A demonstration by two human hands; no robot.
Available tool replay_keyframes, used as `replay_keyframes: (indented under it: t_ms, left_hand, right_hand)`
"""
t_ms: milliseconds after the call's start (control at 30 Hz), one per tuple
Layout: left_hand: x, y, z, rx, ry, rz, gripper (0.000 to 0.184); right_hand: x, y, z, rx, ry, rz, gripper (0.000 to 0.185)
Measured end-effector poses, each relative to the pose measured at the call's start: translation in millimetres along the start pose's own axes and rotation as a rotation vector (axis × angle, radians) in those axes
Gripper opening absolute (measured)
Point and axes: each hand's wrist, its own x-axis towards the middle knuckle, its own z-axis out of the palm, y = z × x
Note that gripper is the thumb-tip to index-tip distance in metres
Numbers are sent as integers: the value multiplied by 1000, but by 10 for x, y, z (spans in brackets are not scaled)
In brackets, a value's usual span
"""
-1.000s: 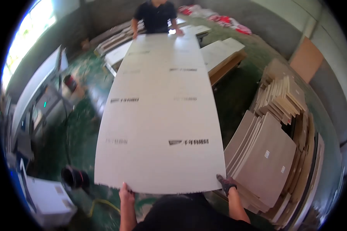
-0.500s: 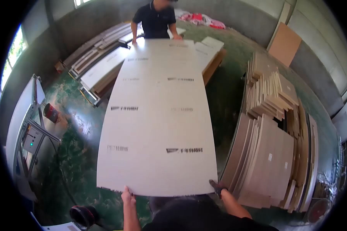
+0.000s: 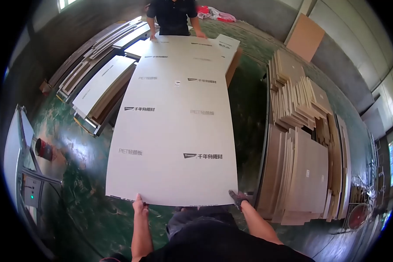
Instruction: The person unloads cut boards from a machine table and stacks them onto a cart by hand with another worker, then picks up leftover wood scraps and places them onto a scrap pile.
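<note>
A printed white panel (image 3: 170,131) stretches straight ahead of the fingers, its long axis running from the wearer to a co-worker (image 3: 172,17) at the panel's far end. Equally near, the bare left hand (image 3: 140,205) and gloved right hand (image 3: 238,199), the latter beside a corner, grasp the panel's near edge, thumbs on top; stacked boards (image 3: 311,172) stand to the panel's right.

A single head-worn camera looks forward and down the length of a white panel (image 3: 170,131), with the left hand (image 3: 140,206) and gloved right hand (image 3: 238,199) close to the lens near the bottom of the frame. The wide, bowed view, black at its corners, takes in the torso of a co-worker (image 3: 172,18) at the far end and the grey wall (image 3: 266,21) beyond.
</note>
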Motion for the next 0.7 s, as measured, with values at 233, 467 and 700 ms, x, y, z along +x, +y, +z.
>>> replay_keyframes:
  t_ms: [233,467,700]
  left_hand:
    - [585,783,580,25,-53,61,39]
    - [1074,941,1378,92,-133,14,36]
    - [1835,930,2299,183,-99,-75,33]
  right_hand:
    - [-71,-1343,533,-259,-32,165,89]
    - [1105,-856,797,-107,10,123,68]
    - [1794,-939,906,63,74,82,66]
